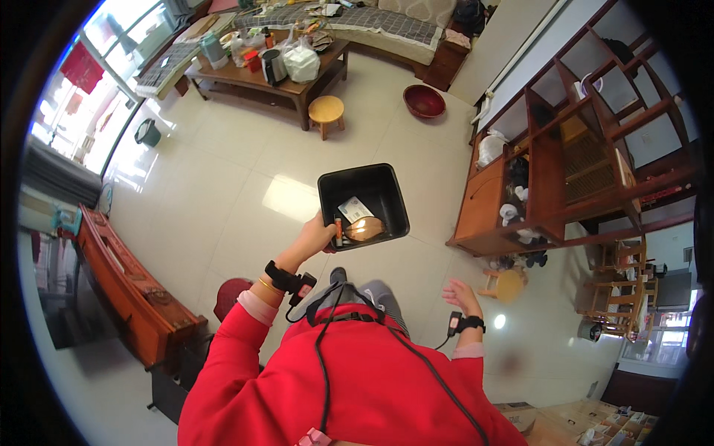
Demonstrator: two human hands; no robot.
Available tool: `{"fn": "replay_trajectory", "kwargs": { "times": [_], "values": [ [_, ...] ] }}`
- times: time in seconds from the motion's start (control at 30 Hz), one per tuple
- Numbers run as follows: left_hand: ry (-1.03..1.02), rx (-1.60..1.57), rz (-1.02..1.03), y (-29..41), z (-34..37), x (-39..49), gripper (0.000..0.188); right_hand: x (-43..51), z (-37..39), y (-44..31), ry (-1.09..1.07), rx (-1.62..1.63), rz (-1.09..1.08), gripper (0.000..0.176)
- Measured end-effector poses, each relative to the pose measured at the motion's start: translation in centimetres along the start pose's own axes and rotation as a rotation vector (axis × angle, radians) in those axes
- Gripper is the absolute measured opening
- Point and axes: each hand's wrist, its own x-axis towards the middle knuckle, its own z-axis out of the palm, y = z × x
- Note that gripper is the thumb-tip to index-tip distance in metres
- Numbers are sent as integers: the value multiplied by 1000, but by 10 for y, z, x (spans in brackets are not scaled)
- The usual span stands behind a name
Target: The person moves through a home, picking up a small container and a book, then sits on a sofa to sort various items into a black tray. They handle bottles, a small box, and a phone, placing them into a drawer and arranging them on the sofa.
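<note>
My left hand (322,233) grips the near left corner of a square black plastic bin (390,192), holding it above the floor in front of me. Inside the bin lie a white card with writing (354,209), a round amber-coloured glossy object (366,229) and a small orange-and-white tube (338,231). The tube stands close by my left thumb. My right hand (462,294) hangs at my right side, fingers apart, with nothing in it. A round wooden stool (509,285) is the thing nearest to it.
A laden coffee table (223,80) and a round stool (326,110) stand ahead. Near them is a dark red basin (424,101). Wooden shelving (546,184) lines the right, a carved wooden cabinet (134,290) the left. A green bucket (147,133) sits by the window.
</note>
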Motion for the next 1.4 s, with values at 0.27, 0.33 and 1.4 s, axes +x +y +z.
{"fn": "replay_trajectory", "kwargs": {
  "times": [0.27,0.33,1.4],
  "values": [
    [-108,54,-46,98,-22,215,40,111,-65,4,363,477,112,36],
    [-110,66,-27,120,-21,269,38,156,-80,1,356,530,177,35],
    [108,1,-71,512,-220,1053,39,953,-130,-1022,466,-358,-485,35]
  ]
}}
